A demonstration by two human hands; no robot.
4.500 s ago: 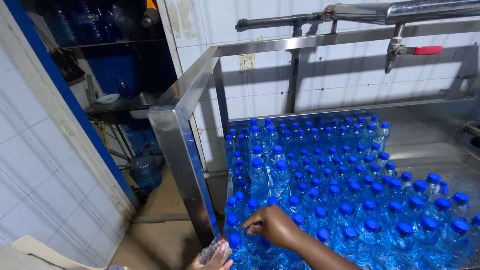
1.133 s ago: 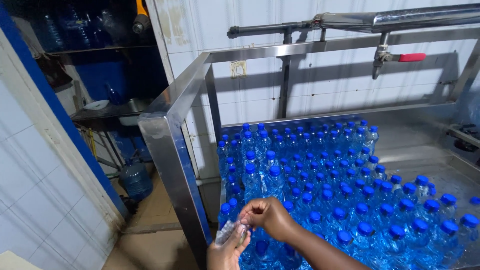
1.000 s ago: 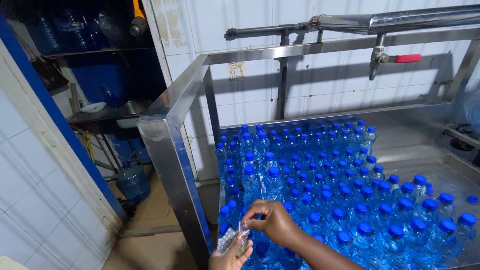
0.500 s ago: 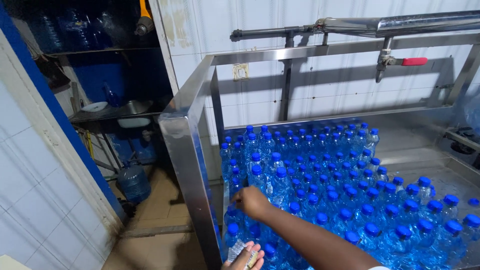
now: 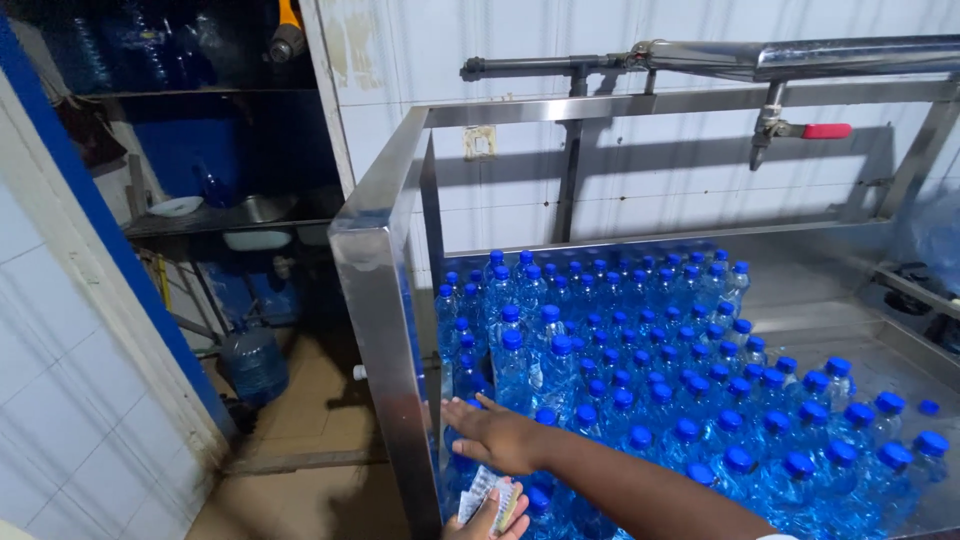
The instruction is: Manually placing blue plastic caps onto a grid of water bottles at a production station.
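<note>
We are working at the near left corner of a steel table (image 5: 385, 300) with raised rails, packed with small clear water bottles (image 5: 640, 390) that all wear blue caps. Our right hand (image 5: 497, 435) lies flat and open, palm down, over the bottles closest to the corner post, its fingers spread toward the left rail and resting on or just above the caps; it grips nothing that we can see. Our left hand (image 5: 490, 515) sits at the very bottom edge of the view, just below the right hand, closed around a small bundle of thin printed slips (image 5: 490, 492) that look like labels or seal bands, fanned out between the fingers. We judge that we are in the middle of dressing the bottles one by one, with the right hand finding or steadying the next bottle in the corner rows. The next move seems to call for peeling a single slip from the bundle and bringing it to one cap without knocking its close-packed neighbours. The table top is bare metal along its right side, where the bottles thin out. A steel pipe (image 5: 800, 55) with a red-handled valve (image 5: 825, 130) runs along the white tiled wall behind the far edge. To the left, beyond the rail, a large blue water jug (image 5: 254, 362) stands on a tan floor beneath dark shelving.
</note>
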